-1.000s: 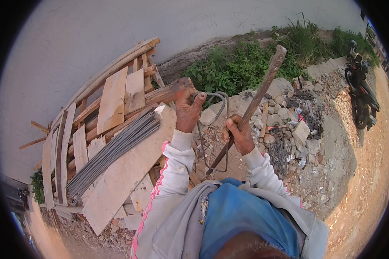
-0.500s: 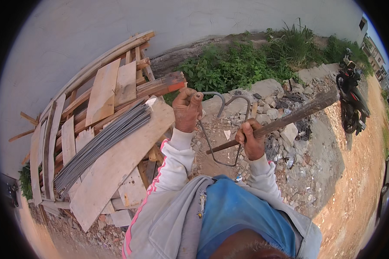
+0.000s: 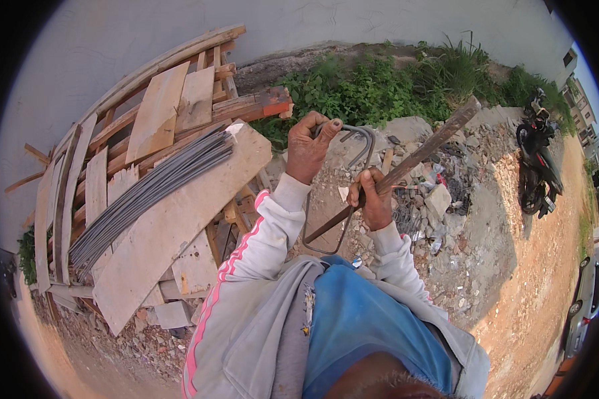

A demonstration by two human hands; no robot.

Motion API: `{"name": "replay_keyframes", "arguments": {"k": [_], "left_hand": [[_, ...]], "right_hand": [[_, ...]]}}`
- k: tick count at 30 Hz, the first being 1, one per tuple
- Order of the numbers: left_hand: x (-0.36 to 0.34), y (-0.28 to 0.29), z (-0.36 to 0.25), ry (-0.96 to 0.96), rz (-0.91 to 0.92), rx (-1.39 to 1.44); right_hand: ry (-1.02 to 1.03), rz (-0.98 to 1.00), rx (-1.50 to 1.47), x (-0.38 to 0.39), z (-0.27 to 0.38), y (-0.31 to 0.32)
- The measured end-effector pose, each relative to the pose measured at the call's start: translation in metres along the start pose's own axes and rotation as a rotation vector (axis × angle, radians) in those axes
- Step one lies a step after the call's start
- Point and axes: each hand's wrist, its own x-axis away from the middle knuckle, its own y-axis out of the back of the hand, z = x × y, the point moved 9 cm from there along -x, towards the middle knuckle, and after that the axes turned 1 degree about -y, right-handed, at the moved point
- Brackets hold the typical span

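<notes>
My left hand (image 3: pixel 307 149) is closed on the top left corner of a bent steel rod stirrup (image 3: pixel 321 250), a thin grey loop with rounded corners. The loop's hooked end shows just right of my fingertips. In my right fist (image 3: pixel 374 199) is a long brown bar (image 3: pixel 427 147), broad at its upper right end and thinner low on the left. That fist also sits against the loop's right side; whether its fingers grip the rod too is hidden. The bar's lower part crosses the loop.
On the left, a bundle of straight steel rods (image 3: pixel 154 193) lies over stacked planks (image 3: pixel 180 226) by a grey wall (image 3: pixel 133 40). Rubble (image 3: pixel 439 199) covers the ground to the right, with green weeds (image 3: pixel 359 93) behind. A motorcycle (image 3: pixel 538 156) and a parked car (image 3: pixel 584 302) stand farther right.
My hands have come closer together, the left moving right and the right moving left. The bar is steeper now. The stirrup has turned, and its hooked ends appear closer together.
</notes>
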Motion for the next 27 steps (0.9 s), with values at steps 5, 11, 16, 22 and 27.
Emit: {"name": "replay_keyframes", "arguments": {"k": [5,11,16,22,27], "left_hand": [[-0.005,-0.015,-0.005,-0.026,0.121,-0.158],[-0.009,-0.016,0.005,0.021,0.175,-0.083],[-0.006,-0.010,0.015,0.164,0.228,-0.007],[-0.003,0.008,-0.007,-0.107,-0.029,-0.304],[0.037,0.013,0.007,-0.034,0.096,-0.409]], "right_hand": [[-0.034,-0.054,0.011,0.007,-0.010,-0.004],[-0.045,0.000,0.033,0.009,-0.004,-0.014],[-0.055,-0.059,0.065,0.009,-0.007,-0.011],[-0.062,-0.032,0.062,0.004,0.003,-0.012],[-0.055,-0.078,0.073,-0.002,0.012,-0.008]]}}
